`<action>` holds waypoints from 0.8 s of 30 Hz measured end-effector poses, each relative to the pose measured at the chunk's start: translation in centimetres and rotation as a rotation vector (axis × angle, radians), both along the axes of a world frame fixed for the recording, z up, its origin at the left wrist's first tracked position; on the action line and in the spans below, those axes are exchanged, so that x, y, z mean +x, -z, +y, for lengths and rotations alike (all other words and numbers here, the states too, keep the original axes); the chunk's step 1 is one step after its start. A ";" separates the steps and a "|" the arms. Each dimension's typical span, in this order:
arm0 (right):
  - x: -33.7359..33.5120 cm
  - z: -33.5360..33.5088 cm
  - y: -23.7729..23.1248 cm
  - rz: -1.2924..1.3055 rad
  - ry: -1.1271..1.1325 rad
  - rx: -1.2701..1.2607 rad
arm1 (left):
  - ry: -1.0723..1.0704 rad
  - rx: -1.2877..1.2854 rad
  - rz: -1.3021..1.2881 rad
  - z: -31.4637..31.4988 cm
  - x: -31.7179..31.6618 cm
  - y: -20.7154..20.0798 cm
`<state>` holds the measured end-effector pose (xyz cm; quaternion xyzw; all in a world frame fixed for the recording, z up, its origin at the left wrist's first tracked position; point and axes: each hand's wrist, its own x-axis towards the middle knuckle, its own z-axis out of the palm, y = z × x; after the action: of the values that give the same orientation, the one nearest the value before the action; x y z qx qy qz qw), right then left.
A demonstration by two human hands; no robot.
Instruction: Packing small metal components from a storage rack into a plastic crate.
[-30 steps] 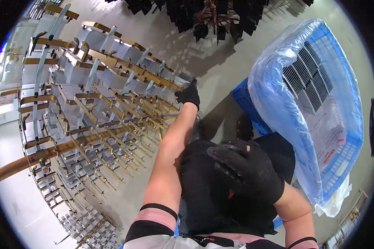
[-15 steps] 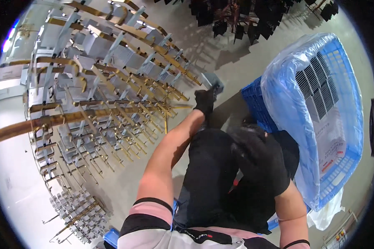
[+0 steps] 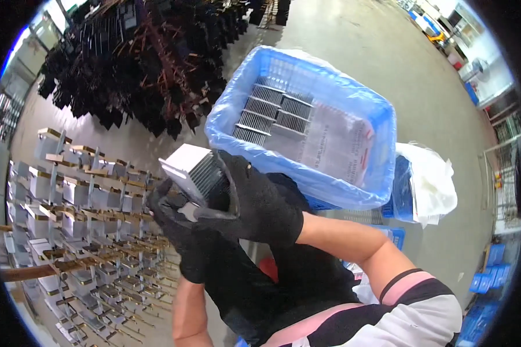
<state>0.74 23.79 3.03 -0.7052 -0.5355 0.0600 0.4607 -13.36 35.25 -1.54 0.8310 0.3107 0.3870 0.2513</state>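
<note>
A silver finned heat sink is held up in front of me, its flat pale face toward the upper left and its fins facing right. My right hand, in a black glove, is closed round the finned side. From below and to the left, my gloved left hand also grips the block. Between the gloves a small bare metal bit shows, partly hidden by fingers. Just beyond my hands stands a blue plastic crate lined with clear film, where several dark-looking finned heat sinks lie in rows.
At left, a rack with brass-coloured hooks carries many silver heat sinks. Dark parts hang on another rack at the far left. Printed sheeting lies in the crate; a white bag is beside it. Blue bins stand far right.
My view has swung right, toward the crate. The heat sink my left hand held low by the rack is now raised before me, and my right hand has come over to grip it.
</note>
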 end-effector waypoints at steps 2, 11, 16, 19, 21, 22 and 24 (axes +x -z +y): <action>0.7 -0.8 -1.6 -0.007 0.015 0.003 | 0.065 0.046 0.034 -1.8 0.7 -1.2; 17.5 -5.8 -2.7 -0.352 0.059 -0.252 | 0.252 -0.061 0.094 -5.4 0.3 -1.3; 20.8 -5.8 5.4 -0.458 -0.092 -0.638 | 0.195 -0.069 0.252 -6.0 0.4 -1.8; 20.3 -4.2 9.1 -0.490 -0.078 -0.795 | 0.208 -0.097 0.247 -5.2 0.3 0.1; 21.1 -3.5 11.3 -0.468 -0.049 -0.796 | 0.223 -0.114 0.247 -5.3 0.7 0.1; 21.6 -3.2 12.3 -0.455 -0.018 -0.800 | 0.211 -0.111 0.277 -5.6 0.9 -0.2; 21.2 -2.3 12.7 -0.435 -0.009 -0.793 | 0.164 -0.103 0.346 -5.9 0.9 -1.1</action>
<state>21.92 21.51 -9.67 -0.8211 -0.5585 0.1131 0.0312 -12.42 29.31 -0.47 0.8937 0.3000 0.2001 0.2668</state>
